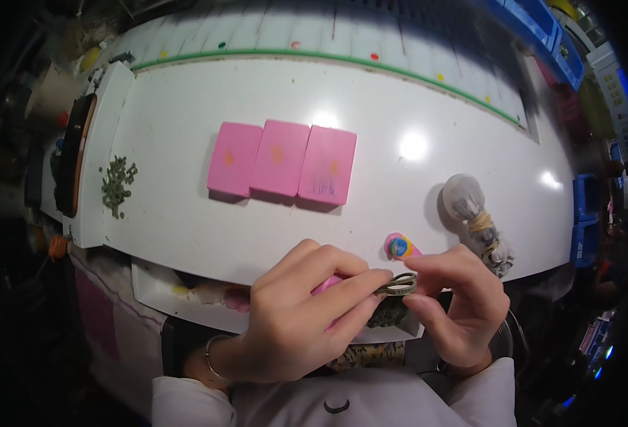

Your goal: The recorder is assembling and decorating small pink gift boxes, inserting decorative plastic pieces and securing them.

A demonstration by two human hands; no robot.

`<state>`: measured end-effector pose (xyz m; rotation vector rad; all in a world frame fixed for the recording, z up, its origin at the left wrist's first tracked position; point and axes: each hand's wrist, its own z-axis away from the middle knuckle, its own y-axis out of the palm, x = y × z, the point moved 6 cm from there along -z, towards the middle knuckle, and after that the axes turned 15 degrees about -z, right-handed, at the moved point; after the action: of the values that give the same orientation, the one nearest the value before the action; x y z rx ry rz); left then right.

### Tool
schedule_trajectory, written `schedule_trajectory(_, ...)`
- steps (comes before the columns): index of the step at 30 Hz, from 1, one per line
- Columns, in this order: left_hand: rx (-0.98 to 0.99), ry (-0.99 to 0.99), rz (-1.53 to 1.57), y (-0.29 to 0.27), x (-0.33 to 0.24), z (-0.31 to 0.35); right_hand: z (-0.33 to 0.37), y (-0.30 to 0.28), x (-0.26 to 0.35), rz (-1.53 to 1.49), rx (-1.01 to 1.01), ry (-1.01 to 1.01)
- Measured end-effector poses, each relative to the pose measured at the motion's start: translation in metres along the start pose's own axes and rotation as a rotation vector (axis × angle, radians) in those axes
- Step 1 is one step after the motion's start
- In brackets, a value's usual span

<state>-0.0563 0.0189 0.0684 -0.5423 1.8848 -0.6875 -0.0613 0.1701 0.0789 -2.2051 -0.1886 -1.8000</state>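
My left hand (292,313) is closed round a pink block (328,285), mostly hidden by its fingers. A thin dark green loop (400,285), like a ring, sticks out at those fingertips; whether it is still attached to the block is hidden. Close by on the right, my right hand (460,302) has thumb and forefinger parted around the loop's far end, apparently not touching it. Ahead on the white table (171,235) lie three flat pink blocks side by side, among them the right one (328,167) with blue handwriting.
A small blue disc (398,247) on a pink and yellow piece lies beyond my hands. To its right is a white pouch (465,199) tied with bands. Small green pieces (118,186) are heaped at left. An open drawer (150,285) sits below the table edge.
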Motion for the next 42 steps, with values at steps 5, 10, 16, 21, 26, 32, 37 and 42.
schedule_trajectory(5, -0.026, -0.088, 0.18, 0.003, 0.015, -0.006, -0.035, -0.005, 0.005, 0.057, 0.099, 0.045)
schedule_trajectory(10, 0.004, -0.176, 0.372, 0.004, 0.024, -0.004, -0.145, -0.045, 0.045, 0.152, -0.072, -0.161)
schedule_trajectory(16, 0.022, -0.376, 0.891, 0.025, 0.05, 0.016, -0.198, -0.039, 0.059, -0.247, -0.076, -0.315)
schedule_trajectory(21, 0.074, -0.757, 1.156, 0.034, 0.064, 0.02, -0.072, 0.04, 0.039, 0.141, 0.43, -0.23)
schedule_trajectory(26, 0.425, -0.508, 1.155, 0.037, 0.023, 0.01, -0.039, 0.025, 0.021, 0.192, 0.301, -0.27)
schedule_trajectory(32, 0.404, -0.414, 1.192, 0.041, -0.013, -0.002, -0.034, 0.01, -0.036, -0.956, 0.257, 0.551)
schedule_trajectory(37, 0.429, -0.31, 1.062, 0.054, -0.024, -0.002, -0.003, 0.007, -0.049, -1.068, 0.192, 0.627)
schedule_trajectory(42, 0.462, -0.339, 1.071, 0.064, -0.02, 0.008, 0.01, -0.006, -0.032, -0.531, -0.112, 0.163)
